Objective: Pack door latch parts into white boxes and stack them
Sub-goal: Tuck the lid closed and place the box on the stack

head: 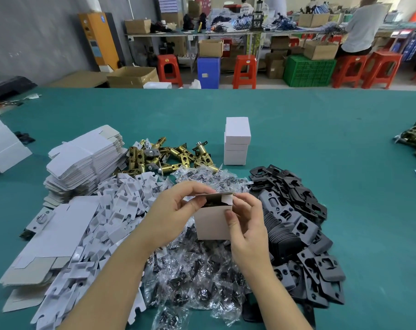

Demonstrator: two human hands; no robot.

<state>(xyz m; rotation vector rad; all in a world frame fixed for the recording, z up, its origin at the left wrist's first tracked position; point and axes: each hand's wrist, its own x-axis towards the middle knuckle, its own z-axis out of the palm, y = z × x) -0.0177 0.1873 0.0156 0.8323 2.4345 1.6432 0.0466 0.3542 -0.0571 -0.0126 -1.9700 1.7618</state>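
White box (213,223) looks loaded, both your hands, left (176,210) and right (246,222), pinching its top flaps, so tuck them shut, then onto the stack (236,141).

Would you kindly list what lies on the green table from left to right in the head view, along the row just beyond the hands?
Stack of flat white box blanks → pile of brass latch bolts → stack of closed white boxes → heap of black strike plates.
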